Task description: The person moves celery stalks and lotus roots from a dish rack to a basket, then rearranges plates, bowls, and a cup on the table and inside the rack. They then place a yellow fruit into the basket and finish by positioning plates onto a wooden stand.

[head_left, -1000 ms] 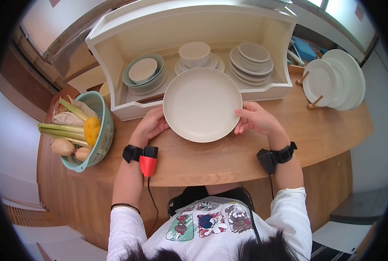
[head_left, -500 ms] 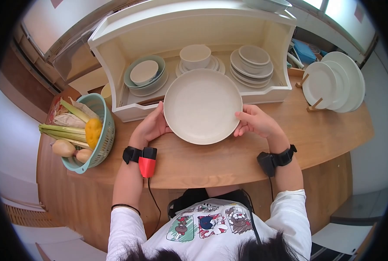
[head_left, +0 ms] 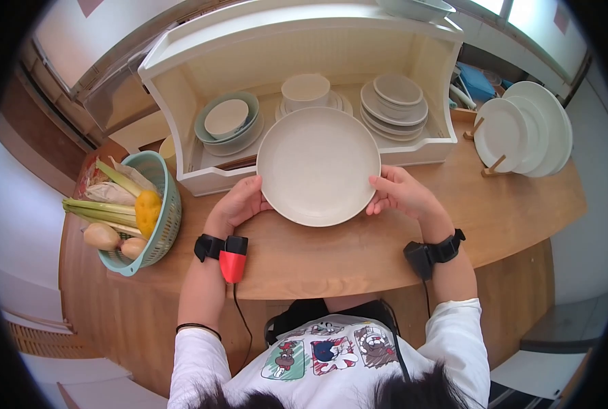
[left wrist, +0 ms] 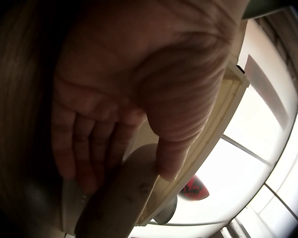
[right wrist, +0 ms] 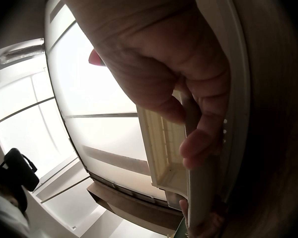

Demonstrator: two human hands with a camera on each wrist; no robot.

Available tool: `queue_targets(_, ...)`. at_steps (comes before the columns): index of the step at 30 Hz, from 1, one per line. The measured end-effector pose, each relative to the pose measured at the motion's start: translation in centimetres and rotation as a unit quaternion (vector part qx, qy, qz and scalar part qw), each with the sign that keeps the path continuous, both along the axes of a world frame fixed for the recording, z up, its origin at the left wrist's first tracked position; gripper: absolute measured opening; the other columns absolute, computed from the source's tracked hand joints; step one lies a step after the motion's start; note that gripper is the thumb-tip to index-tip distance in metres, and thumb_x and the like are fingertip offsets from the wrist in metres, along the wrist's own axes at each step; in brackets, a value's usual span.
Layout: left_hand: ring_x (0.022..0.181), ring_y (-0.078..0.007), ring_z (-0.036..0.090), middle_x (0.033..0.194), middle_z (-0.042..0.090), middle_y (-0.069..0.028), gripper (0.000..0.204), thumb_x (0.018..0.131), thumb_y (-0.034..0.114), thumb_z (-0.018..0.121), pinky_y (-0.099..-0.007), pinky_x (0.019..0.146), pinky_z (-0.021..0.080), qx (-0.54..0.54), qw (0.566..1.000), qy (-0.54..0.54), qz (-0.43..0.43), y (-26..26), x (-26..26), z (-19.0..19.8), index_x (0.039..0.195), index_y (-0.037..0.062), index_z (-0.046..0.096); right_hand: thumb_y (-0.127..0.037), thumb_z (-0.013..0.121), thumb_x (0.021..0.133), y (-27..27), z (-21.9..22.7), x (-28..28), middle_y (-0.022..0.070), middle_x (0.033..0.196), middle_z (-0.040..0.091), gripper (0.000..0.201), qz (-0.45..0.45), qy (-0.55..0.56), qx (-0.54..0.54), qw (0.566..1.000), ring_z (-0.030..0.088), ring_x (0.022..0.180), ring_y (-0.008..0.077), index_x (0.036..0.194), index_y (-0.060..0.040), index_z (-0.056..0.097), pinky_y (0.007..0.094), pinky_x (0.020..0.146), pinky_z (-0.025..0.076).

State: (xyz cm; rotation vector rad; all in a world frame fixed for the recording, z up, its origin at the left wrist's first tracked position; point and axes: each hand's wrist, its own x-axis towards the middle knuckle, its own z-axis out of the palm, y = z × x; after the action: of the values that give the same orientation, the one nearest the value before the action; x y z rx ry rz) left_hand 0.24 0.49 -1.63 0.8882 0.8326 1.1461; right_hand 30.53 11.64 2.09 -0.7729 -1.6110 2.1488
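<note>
A large round cream plate (head_left: 319, 167) is held up over the table's middle, its inner face toward the head camera. At its left edge the left hand (head_left: 241, 202) grips the rim, thumb on the near face. The right hand (head_left: 405, 191) pinches the right edge, thumb over the rim and fingers behind. In the left wrist view the plate (left wrist: 120, 193) shows edge-on between the thumb and the fingers of the left hand (left wrist: 134, 84). In the right wrist view the plate (right wrist: 202, 191) runs past the curled fingers of the right hand (right wrist: 174, 64).
Behind the plate stands a white shelf (head_left: 215, 178) with stacked bowls (head_left: 226, 118), a middle bowl (head_left: 305, 91) and stacked plates (head_left: 394, 112). A green basket (head_left: 169, 232) of vegetables is at the left; upright plates (head_left: 500, 134) stand in a wooden rack (head_left: 496, 167) at the right.
The left hand's fingers and thumb have shifted slightly down along the plate's left edge. The plate and the right hand stay nearly where they were.
</note>
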Motion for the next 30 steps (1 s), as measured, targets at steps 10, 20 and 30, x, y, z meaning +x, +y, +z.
queue_targets(10, 0.102, -0.0182, 0.053, 0.112, 0.054, -0.0090, 0.051, 0.086, 0.043, 0.047, -0.0337, 0.088, 0.042, 0.008, 1.000, -0.012, 0.006, 0.1, 0.0, -0.1, 0.117, 0.0023, 0.046, -0.022, 0.046, 0.090, -0.1, 0.1, -0.1, 0.0092, 0.081, 0.060, 0.028, -0.007, 0.020, -0.006, 1.000, 0.062, 0.063, 0.0137, 0.103, 0.0030, 0.047, 0.0200, 0.053, 0.051)
queue_targets(20, 0.085, -0.0167, 0.056, 0.093, 0.058, -0.0079, 0.047, 0.090, 0.044, 0.036, -0.0303, 0.078, 0.047, -0.020, 0.997, -0.076, -0.001, 0.6, -0.9, -0.8, 0.104, 0.0026, 0.053, -0.018, 0.046, 0.089, 0.2, 1.7, -0.6, 0.0090, 0.078, 0.061, 0.024, -0.052, 0.096, -0.002, 0.994, 0.061, 0.060, 0.0139, 0.101, 0.0031, 0.048, 0.0201, 0.050, 0.050)
queue_targets(30, 0.081, -0.0152, 0.056, 0.090, 0.057, -0.0075, 0.047, 0.089, 0.043, 0.040, -0.0290, 0.077, 0.047, -0.027, 0.997, -0.069, -0.001, 0.6, -1.1, -0.9, 0.102, 0.0001, 0.055, -0.017, 0.048, 0.088, 2.7, 13.6, -10.5, 0.0134, 0.090, 0.059, 0.029, -0.020, 0.239, 0.061, 0.969, 0.060, 0.076, 0.0171, 0.102, 0.0075, 0.048, 0.0200, 0.057, 0.051)
